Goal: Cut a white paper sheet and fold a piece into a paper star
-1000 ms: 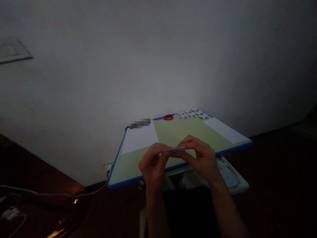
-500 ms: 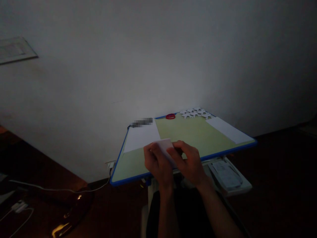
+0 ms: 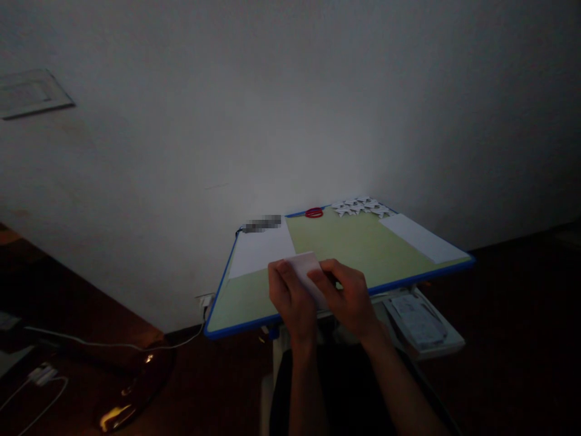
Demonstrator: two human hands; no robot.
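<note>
A small piece of white paper (image 3: 307, 271) is held up between both hands, just above the near edge of the table. My left hand (image 3: 293, 298) is closed on its left side, thumb lying along the paper. On the right side, my right hand (image 3: 347, 295) pinches the same paper between thumb and fingers. The lower part of the paper is partly hidden by the hands. Whether it is folded is hard to tell in the dim light.
The green tabletop (image 3: 345, 248) has a blue rim. White sheets (image 3: 258, 251) lie at left, more white paper (image 3: 422, 237) at right. Red-handled scissors (image 3: 314, 212) and several folded paper pieces (image 3: 361, 206) sit at the back. A drawer (image 3: 422, 324) stands out below.
The view has shifted slightly, so everything sits a little differently in the picture. Both hands keep their hold on the paper; the left thumb lies a little flatter on it.
</note>
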